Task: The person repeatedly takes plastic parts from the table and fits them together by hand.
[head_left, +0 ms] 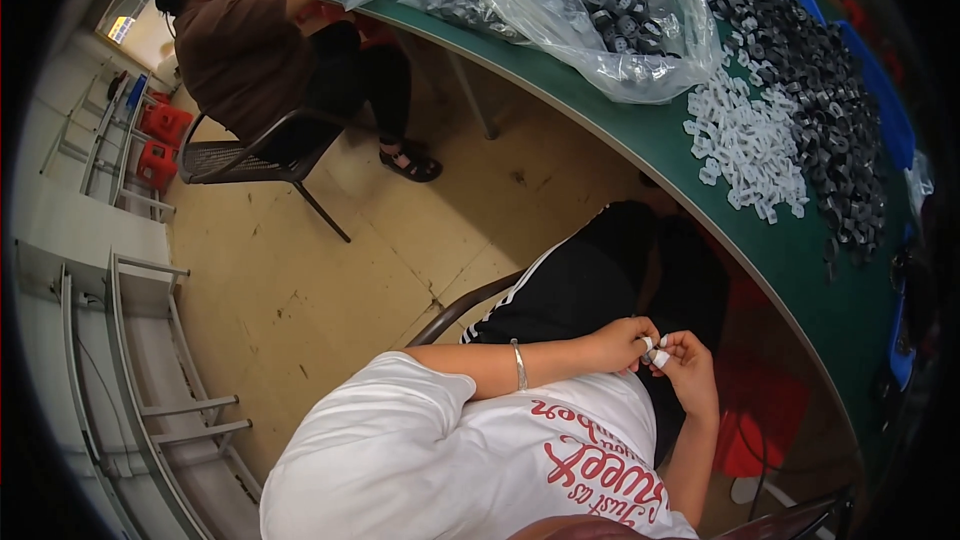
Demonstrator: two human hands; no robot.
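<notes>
Above my lap, my left hand (622,344) and my right hand (691,368) meet with their fingertips pinched together. White coverings or small white pieces show at the fingertips. What lies between the fingers is too small to name. To the right of my hands runs the edge of a green table (668,162). On it lie a pile of small translucent white plastic pieces (748,145) and, beyond it, a larger heap of small black plastic parts (845,130). Both piles are apart from my hands.
A clear plastic bag (640,80) of black parts lies on the table's far side, by blue trays (880,80). A co-worker (245,50) sits on a dark chair (250,155) at the upper left. Metal racks (150,360) line the left wall; a red stool (760,415) stands underneath.
</notes>
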